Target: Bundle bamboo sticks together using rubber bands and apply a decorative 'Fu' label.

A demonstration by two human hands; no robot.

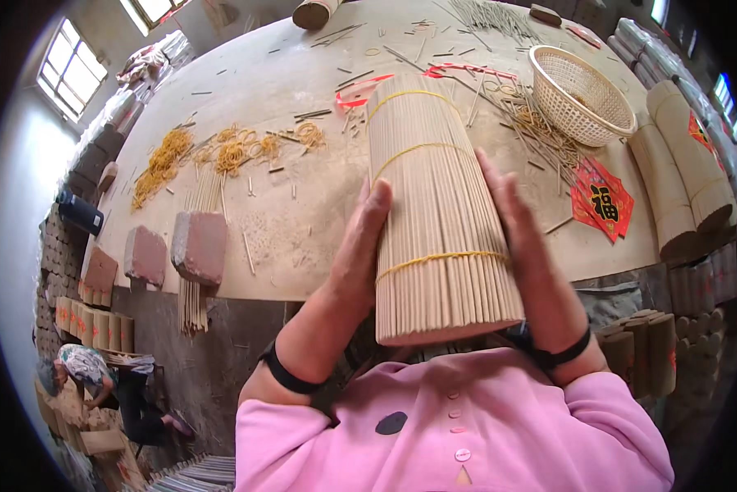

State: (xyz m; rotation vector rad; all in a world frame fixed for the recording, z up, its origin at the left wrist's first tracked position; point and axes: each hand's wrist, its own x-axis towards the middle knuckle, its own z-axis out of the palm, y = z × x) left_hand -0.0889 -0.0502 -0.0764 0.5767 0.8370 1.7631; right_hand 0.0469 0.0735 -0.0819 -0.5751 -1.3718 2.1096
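Note:
A thick bundle of incense sticks (438, 213), beige and thin, stands tilted between my two hands at the near edge of the table. Three yellow rubber bands circle it: near its top, around its middle and close to its lower end. My left hand (360, 234) presses along its left side, the thumb on the front. Against the right side lies my right hand (520, 217), slightly blurred, with its fingers partly hidden behind the bundle. Loose yellow rubber bands (165, 166) lie heaped on the table to the left.
Reddish bricks (200, 248) weigh down thin sticks at the table's (303, 271) near left edge. A cream plastic basket (561, 107), red paper (602, 199) and scattered sticks lie right. Wrapped bundles (688, 156) stand beyond. Another person (90, 377) sits at lower left.

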